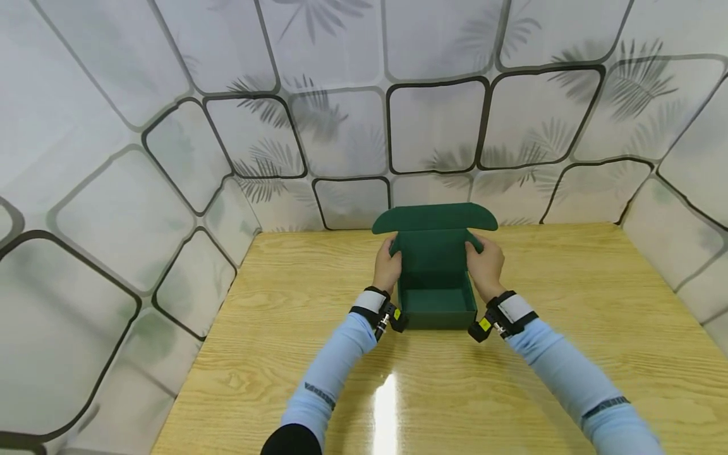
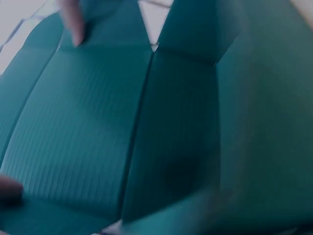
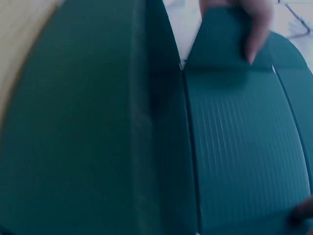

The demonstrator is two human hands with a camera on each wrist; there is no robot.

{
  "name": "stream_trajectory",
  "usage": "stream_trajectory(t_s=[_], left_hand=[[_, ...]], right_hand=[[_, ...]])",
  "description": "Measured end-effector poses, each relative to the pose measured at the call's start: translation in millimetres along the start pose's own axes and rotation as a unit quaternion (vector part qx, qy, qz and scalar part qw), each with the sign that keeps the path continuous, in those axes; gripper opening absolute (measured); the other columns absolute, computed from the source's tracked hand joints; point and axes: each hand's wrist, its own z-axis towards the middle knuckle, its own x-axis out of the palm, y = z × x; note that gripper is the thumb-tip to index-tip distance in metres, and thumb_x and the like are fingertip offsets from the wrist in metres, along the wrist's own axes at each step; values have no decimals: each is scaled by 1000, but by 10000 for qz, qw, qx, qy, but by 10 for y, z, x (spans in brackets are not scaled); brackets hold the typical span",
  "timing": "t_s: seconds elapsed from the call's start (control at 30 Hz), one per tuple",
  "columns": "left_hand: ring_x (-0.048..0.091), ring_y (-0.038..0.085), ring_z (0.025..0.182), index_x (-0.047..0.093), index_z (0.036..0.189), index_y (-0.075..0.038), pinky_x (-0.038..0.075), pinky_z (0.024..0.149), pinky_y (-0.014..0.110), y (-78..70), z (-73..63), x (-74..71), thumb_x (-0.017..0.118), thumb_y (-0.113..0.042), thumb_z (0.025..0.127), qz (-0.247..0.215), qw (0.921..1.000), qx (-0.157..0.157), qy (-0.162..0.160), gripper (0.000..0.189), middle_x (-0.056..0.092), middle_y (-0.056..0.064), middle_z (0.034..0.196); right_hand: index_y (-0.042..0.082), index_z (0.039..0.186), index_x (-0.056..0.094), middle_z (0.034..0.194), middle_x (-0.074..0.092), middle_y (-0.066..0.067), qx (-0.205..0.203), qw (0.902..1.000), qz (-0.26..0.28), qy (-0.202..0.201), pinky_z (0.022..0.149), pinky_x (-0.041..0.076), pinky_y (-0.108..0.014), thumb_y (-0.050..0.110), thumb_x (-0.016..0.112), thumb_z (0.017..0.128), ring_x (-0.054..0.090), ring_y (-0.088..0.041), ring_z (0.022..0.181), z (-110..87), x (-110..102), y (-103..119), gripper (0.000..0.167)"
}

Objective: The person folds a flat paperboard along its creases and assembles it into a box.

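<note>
A dark green cardboard box [image 1: 436, 319] stands on the table with its lid [image 1: 433, 249] raised at the back. The lid's front flap with rounded ends [image 1: 435, 217] is spread out along the top. My left hand [image 1: 387, 266] pinches the lid's left side flap, its thumb toward the inside. On the other side my right hand [image 1: 485, 262] holds the right side flap [image 1: 473, 240] the same way. The box's inside [image 3: 168, 161] shows nothing in it. A thumb tip [image 2: 10, 188] presses near the lid's edge in the left wrist view.
The box rests on a light wood-grain table [image 1: 296, 284]. Close behind the table's far edge hangs a pale curtain [image 1: 341, 139] with dark outlines and leaf prints, which also runs along the left and right sides.
</note>
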Motion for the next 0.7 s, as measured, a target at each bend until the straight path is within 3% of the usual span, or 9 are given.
stream_trajectory(t_s=[0.1, 0.23, 0.43, 0.57, 0.7], left_hand=[[36, 33, 139, 34, 146, -2, 31, 113, 49, 12, -52, 92, 32, 6, 95, -11, 9999, 95, -104, 52, 37, 18, 152], [22, 31, 146, 25, 150, -1, 21, 117, 48, 41, -83, 153, 34, 6, 91, -200, 9997, 80, -100, 60, 23, 18, 158], [7, 28, 150, 13, 155, -5, 10, 120, 48, 89, -107, 134, 37, -17, 98, -578, 9978, -171, 268, 63, 9, 13, 163], [2, 27, 151, 11, 156, -8, 4, 120, 49, 133, -143, 80, 25, -27, 102, -918, 9940, -263, 539, 59, 6, 9, 164], [0, 30, 150, 12, 155, -1, 2, 121, 47, 164, -167, 28, 17, -17, 105, -1338, 9886, -113, 688, 53, 6, 14, 163]], right_hand=[[-5, 135, 52, 141, 50, -23, -20, 9997, 168, -148, 109, 35, -50, 8, 47, 100, 44, -38, 133, -64, 79, -9, 39], [-2, 144, 43, 149, 41, -19, 169, 9977, 639, 115, 112, 32, -48, 16, 44, 102, 37, -35, 139, -122, 139, -20, 45], [3, 152, 29, 158, 26, -12, 226, 9884, 1351, 653, 120, 17, -39, 34, 24, 107, 21, -27, 147, -172, 124, -46, 54], [7, 153, 26, 161, 21, -7, 159, 9818, 1645, 935, 121, 9, -36, 30, 13, 108, 13, -22, 150, -191, 56, -82, 52], [6, 154, 21, 162, 17, -6, 193, 9667, 2264, 1173, 121, 8, -32, 21, 16, 108, 11, -19, 150, -234, -7, -109, 49]])
